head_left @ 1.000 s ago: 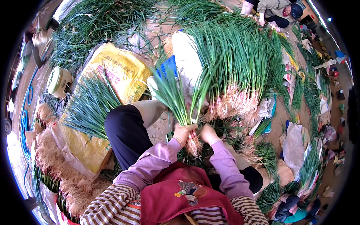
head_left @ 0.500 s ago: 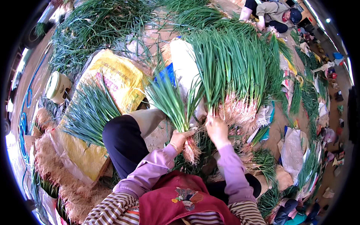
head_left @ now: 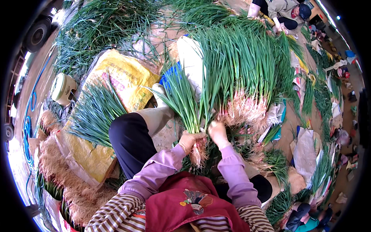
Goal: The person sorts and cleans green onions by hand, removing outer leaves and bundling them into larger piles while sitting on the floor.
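Note:
A bunch of spring onions (head_left: 189, 114), green leaves up and pale roots down, is wrapped in the fist of my left hand (head_left: 192, 140). Its reddish, hairy roots hang out below the fist. Close to its right side is my right hand (head_left: 218, 133), slightly blurred, with fingers closed on a few spring onion stalks beside the bunch; its fingertips are partly hidden. Just beyond, a wide row of spring onions (head_left: 247, 65) lies with its roots toward me.
On the left a smaller heap of spring onions (head_left: 96, 114) rests on yellow sacks (head_left: 127, 77). A cream-coloured bucket-like container (head_left: 62, 89) and a blue hose (head_left: 28, 133) are farther left. Another person (head_left: 286, 13) crouches at the far right. Rooted bundles (head_left: 65, 174) line the lower left.
My right hand has moved left and a little nearer, from the row's edge to the bunch, bringing stalks with it. The bunch in my left hand now stands more upright.

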`<state>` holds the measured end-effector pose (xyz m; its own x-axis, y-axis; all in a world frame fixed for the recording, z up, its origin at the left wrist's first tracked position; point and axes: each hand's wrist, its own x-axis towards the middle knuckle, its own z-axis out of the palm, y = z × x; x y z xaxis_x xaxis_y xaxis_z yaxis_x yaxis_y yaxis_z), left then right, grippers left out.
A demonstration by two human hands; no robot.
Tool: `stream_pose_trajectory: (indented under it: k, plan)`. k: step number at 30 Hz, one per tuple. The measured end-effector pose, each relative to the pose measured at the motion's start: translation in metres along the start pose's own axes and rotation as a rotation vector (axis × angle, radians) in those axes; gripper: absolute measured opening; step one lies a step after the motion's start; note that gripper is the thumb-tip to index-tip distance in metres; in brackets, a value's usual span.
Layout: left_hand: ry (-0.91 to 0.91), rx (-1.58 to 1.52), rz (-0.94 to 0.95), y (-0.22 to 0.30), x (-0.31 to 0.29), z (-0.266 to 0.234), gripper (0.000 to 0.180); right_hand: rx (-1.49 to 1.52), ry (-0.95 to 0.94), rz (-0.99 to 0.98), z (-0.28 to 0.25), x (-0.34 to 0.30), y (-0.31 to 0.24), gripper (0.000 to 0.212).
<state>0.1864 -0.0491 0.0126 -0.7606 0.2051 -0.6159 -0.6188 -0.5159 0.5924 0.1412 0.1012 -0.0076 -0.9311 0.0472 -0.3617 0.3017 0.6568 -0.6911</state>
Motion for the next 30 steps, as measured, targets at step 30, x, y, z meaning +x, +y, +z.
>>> stream_pose_trajectory:
  k: [30]
  plan:
    - [-0.12,-0.13,-0.07,-0.001,0.017,-0.013,0.012,-0.459,-0.013,-0.175,-0.054,-0.027,-0.015,0.042]
